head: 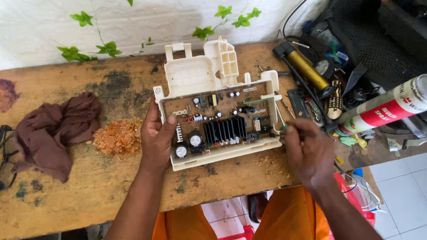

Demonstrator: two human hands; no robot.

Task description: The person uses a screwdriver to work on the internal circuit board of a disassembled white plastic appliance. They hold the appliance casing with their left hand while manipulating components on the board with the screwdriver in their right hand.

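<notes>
- Worn, stained wooden workbench (pixel 89 186) against a white wall with a trailing green vine (pixel 109 48); tiled floor below on the near side.
- Between the two hands: cream plastic housing (pixel 195 75) lying open side up on the bench, with a brown circuit board (pixel 218 118) inside, carrying a black finned heat sink (pixel 224 130) and round capacitors (pixel 188 145).
- Left hand (pixel 155 138) clasped on the housing's left edge, thumb over the rim onto the board, steadying it.
- Right hand (pixel 307 151) closed round a thin green-handled tool (pixel 281 120), probably a small screwdriver, tip up by the housing's right edge.
- Step in hand, as a judgement: working at a fastener or clip on the board's right side with the housing held firm; calls next for a steady tip, a firm left grip and care not to slip onto components.
- Beyond the left hand: crumpled brown rag (pixel 55 129) and a heap of orange-brown crumbs (pixel 118 138).
- Beyond the right hand: clutter of tools, a yellow-bodied pump (pixel 307 69), a red-and-white spray can (pixel 391 106).
- Hard to make out: the tool's tip and what it touches; the right fingers, seen only from behind; clutter at the top right too tangled to name, and the can cut off at the edge.
</notes>
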